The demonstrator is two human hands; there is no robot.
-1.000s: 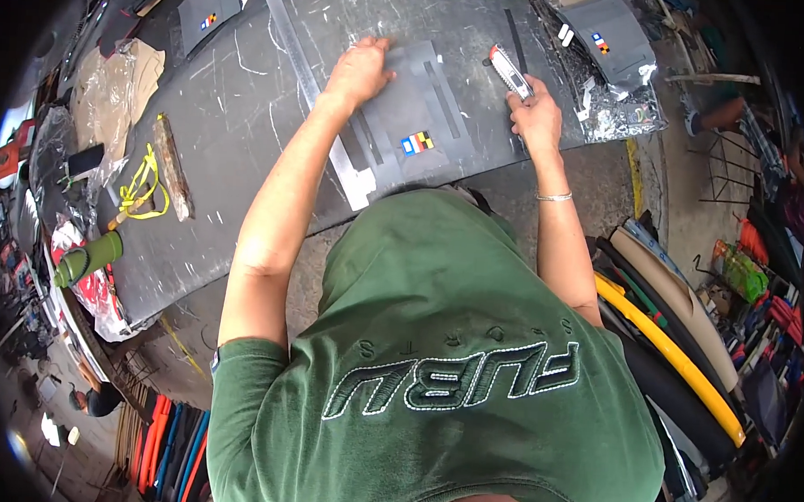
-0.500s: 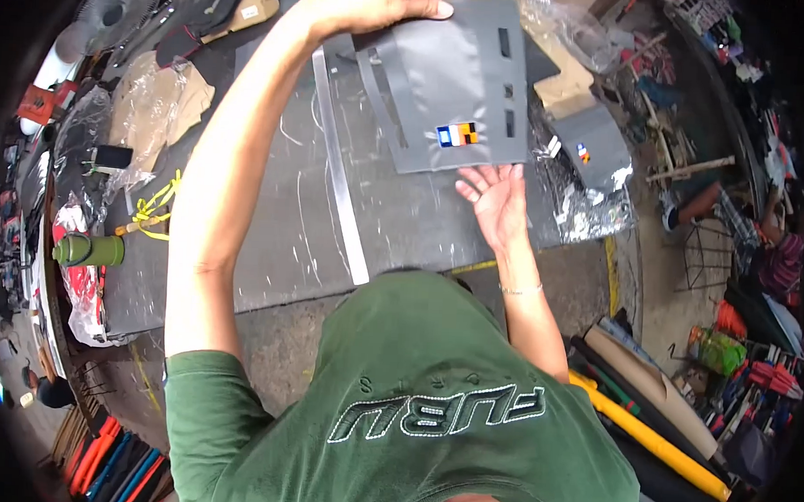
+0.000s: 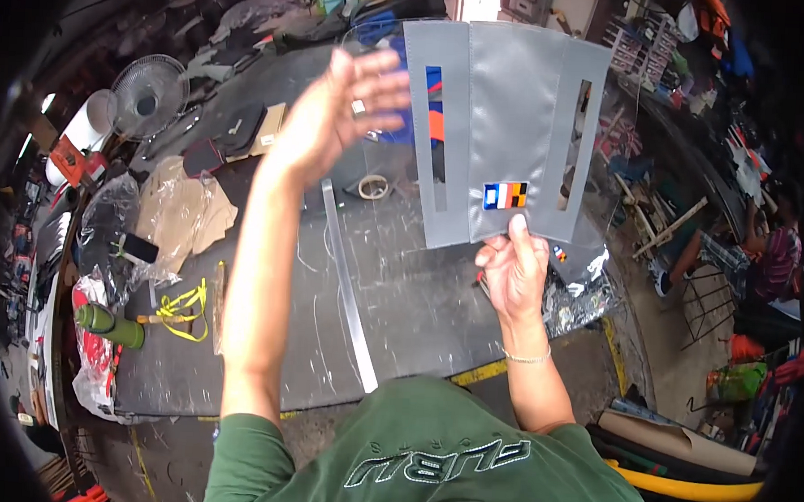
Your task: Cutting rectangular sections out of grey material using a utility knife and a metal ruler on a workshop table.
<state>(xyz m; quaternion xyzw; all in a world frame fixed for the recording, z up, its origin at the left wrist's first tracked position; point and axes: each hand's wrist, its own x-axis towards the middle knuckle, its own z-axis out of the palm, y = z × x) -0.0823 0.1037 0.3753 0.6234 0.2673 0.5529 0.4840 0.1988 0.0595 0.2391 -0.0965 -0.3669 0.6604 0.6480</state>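
A grey sheet-like panel (image 3: 520,122) is held up above the right side of the table. It has a long slot along each side and a small patch (image 3: 505,195) of coloured blocks near its lower edge. My right hand (image 3: 519,272) pinches that lower edge, thumb on the front face just below the patch. My left hand (image 3: 359,106) is raised beside the panel's left edge, fingers spread and a little blurred, holding nothing. Behind my right hand, a dark grey piece (image 3: 585,259) with a similar small coloured patch lies on the table.
On the dark worktable (image 3: 417,314) lie a metal straightedge (image 3: 348,293), a tape roll (image 3: 373,187), brown paper under clear plastic (image 3: 184,210), a phone (image 3: 136,247), yellow cord (image 3: 193,306) and a green bottle (image 3: 112,325). A fan (image 3: 148,101) stands far left; another person sits at right.
My left hand has let go of the panel's top edge and is now left of it. My right hand, open below the panel before, has closed on its lower edge. The view has tilted up.
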